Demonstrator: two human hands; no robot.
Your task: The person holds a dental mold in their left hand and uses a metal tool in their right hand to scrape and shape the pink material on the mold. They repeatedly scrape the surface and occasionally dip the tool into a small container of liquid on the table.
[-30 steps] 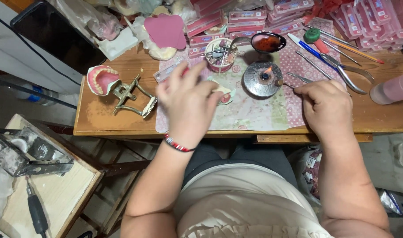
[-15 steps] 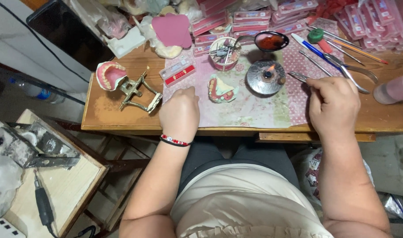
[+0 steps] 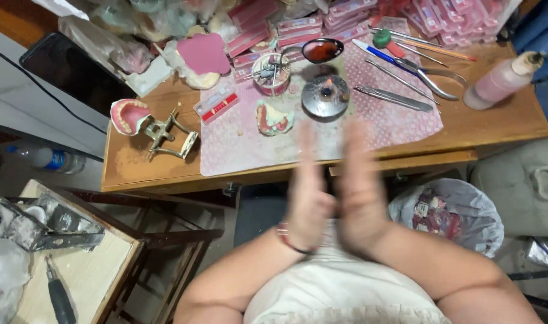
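Observation:
My left hand point(image 3: 307, 191) and my right hand point(image 3: 359, 191) are raised off the wooden table point(image 3: 496, 123), side by side in front of my chest, fingers straight and pointing away. Both are blurred by motion and hold nothing. A red and black bracelet sits on my left wrist. Ahead of my fingertips a pink denture model point(image 3: 274, 118) lies on a patterned pink mat point(image 3: 400, 123). Beside it burns a small round metal spirit lamp point(image 3: 325, 96) with a flame.
A brass articulator with a pink denture point(image 3: 143, 123) stands at the table's left. Metal tweezers and tools point(image 3: 400, 99), a red-filled bowl point(image 3: 322, 50), a tool cup point(image 3: 271, 73), tooth cards and a pink bottle point(image 3: 502, 81) lie around. A bagged waste bin point(image 3: 460, 210) sits below right.
Both hands have left the tabletop and come together in front of my chest. The view has pulled back from the table.

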